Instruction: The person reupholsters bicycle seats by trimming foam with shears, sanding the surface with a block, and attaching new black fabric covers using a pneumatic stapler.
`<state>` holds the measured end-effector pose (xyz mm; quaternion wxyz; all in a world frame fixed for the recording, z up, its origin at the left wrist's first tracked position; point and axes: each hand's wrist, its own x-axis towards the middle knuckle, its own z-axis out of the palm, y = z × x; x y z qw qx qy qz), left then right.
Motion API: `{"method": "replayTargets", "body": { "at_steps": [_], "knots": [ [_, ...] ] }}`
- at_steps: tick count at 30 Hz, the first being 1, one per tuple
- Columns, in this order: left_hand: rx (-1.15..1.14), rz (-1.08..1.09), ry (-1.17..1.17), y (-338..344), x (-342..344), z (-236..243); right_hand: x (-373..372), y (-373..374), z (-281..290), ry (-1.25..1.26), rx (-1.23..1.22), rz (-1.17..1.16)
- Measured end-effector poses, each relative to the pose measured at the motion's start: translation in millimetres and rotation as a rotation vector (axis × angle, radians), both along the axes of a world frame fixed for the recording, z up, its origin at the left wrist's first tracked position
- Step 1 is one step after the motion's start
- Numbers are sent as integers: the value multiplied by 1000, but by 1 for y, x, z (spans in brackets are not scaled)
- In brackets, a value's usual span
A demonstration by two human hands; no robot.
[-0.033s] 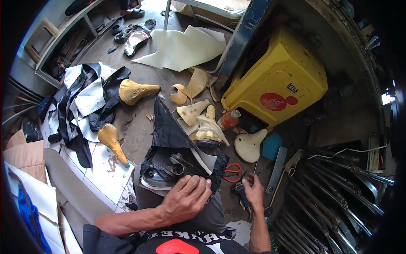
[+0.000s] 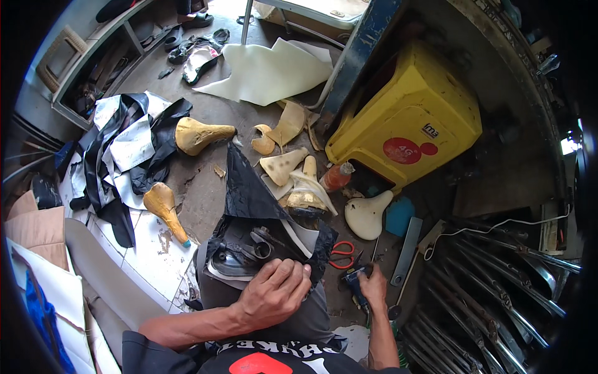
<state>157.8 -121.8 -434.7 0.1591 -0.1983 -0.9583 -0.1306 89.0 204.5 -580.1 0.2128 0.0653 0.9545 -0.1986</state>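
Here's the left hand (image 2: 278, 288), fingers bunched tight on the near edge of a black sheet (image 2: 246, 187) across the person's lap. And there, on that sheet, the bicycle saddle (image 2: 232, 259), underside up, metal clamp showing! The right hand (image 2: 374, 285), well apart, is at a blue-bodied tool (image 2: 356, 288); from here I can't tell whether it grips it. Crowding in close: red-handled scissors (image 2: 342, 254) lie just beyond the tool, with a flat metal bar (image 2: 408, 249) to the right. Farther out on the floor, a cream saddle (image 2: 367, 215) sits beside a teal piece (image 2: 400, 214), and an orange-red bottle (image 2: 337, 177) near it. Over left, two tan saddle shells (image 2: 202, 134) by black-and-white scraps (image 2: 134, 149). A big yellow plastic stool (image 2: 436, 100) blocks the far right, metal tubes (image 2: 492, 299) stack below it, and a pale sheet (image 2: 268, 71) spreads at the back.
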Motion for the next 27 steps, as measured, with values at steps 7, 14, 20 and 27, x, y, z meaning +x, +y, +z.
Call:
{"method": "replayTargets", "body": {
  "at_steps": [7, 14, 20, 27],
  "knots": [
    [-15, 16, 11, -5, 12, -2, 48, 62, -117, -141, 239, -54],
    [0, 40, 49, -5, 17, -6, 66, 67, -122, -33, 252, 69],
    [66, 30, 71, -5, 19, -11, 71, 70, -134, -63, 360, 159],
    [92, 17, 103, -8, 21, -15, 15, 30, -9, -121, 228, -225]
  ]
}}
